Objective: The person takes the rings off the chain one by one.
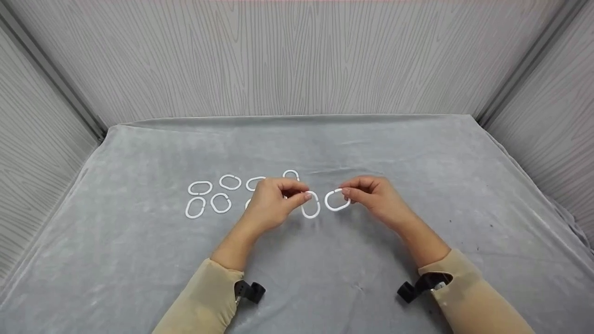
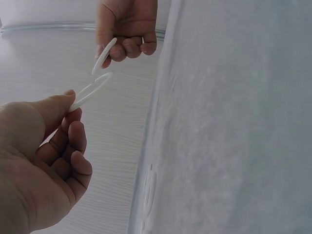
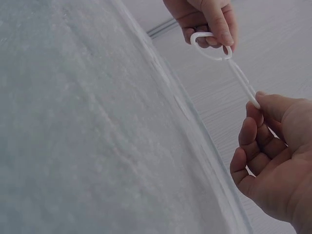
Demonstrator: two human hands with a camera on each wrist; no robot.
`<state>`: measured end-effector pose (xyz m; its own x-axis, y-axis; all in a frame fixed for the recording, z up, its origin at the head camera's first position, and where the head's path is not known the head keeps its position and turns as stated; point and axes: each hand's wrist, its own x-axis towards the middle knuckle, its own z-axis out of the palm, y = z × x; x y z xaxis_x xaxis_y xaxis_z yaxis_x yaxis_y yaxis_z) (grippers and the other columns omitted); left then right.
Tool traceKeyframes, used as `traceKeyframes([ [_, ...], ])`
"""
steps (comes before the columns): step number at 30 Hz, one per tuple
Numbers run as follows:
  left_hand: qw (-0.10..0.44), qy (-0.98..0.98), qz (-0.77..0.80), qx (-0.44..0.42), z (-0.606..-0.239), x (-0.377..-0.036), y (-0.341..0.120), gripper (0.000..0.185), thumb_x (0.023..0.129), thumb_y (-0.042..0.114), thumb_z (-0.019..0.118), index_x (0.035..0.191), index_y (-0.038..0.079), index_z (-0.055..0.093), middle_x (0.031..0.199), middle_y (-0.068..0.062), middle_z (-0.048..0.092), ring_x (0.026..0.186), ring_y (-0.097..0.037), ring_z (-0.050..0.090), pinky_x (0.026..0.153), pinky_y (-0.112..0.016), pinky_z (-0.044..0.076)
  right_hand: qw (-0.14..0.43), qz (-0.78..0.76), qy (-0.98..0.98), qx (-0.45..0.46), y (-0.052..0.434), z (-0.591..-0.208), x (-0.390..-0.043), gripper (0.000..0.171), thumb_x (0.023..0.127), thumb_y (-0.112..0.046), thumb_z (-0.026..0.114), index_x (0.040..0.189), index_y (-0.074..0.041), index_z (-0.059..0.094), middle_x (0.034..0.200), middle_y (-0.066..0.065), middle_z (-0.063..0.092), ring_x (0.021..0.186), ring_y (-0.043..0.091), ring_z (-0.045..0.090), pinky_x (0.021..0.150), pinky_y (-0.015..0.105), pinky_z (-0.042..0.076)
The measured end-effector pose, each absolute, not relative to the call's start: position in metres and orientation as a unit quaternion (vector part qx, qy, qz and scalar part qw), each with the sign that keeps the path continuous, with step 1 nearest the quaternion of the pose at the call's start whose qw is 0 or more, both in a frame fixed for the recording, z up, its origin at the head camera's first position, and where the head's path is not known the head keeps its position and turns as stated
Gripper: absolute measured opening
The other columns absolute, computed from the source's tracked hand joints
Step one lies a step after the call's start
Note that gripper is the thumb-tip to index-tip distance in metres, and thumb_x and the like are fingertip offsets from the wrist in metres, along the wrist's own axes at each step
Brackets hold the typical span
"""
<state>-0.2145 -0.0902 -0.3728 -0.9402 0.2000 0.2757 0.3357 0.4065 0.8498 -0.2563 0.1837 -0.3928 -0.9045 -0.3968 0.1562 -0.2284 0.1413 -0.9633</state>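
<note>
Left hand pinches white oval plastic ring; right hand pinches second white plastic ring, both lifted above grey cloth, nearly touching. Risk, judged: thin fingertip pinch may slip, ring dropping among spare rings.

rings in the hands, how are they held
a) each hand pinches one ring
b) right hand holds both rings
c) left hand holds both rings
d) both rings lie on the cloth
a: the left hand pinches one ring and the right hand pinches another ring, both lifted above the cloth.
</note>
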Motion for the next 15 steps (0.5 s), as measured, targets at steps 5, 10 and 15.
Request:
traceKeyframes([
  [5,0.055,-0.842,-0.511,-0.162,-0.3744,-0.2187,-0.0889,0.011,0.093,0.019,0.084,0.1,0.01,0.085,0.09,0.004,0.077,0.083,-0.012,0.066,0.076,-0.029,0.053,0.054,-0.618,0.758,-0.199,0.1868,-0.3915,-0.2579,0.016,0.1,-0.006,0.074,0.112,0.004,0.079,0.098,0.021,0.075,0.084,0.015,0.068,0.082,0.028,0.057],
  [10,0.054,-0.849,-0.503,-0.151,-0.3775,-0.2199,-0.0911,0.01,0.092,0.018,0.085,0.099,0.011,0.085,0.09,0.003,0.077,0.083,-0.012,0.066,0.076,-0.029,0.053,0.058,-0.615,0.761,-0.2,0.1852,-0.3922,-0.2606,0.018,0.1,-0.008,0.075,0.112,0.005,0.078,0.1,0.022,0.075,0.085,0.014,0.068,0.082,0.028,0.057],
  [15,0.049,-0.853,-0.499,-0.145,-0.3812,-0.2194,-0.0912,0.008,0.092,0.018,0.085,0.098,0.012,0.085,0.087,0.004,0.076,0.081,-0.011,0.065,0.075,-0.029,0.052,0.066,-0.617,0.761,-0.19,0.1874,-0.3945,-0.2597,0.019,0.1,-0.007,0.075,0.113,0.006,0.078,0.103,0.026,0.073,0.085,0.013,0.068,0.083,0.028,0.058],
])
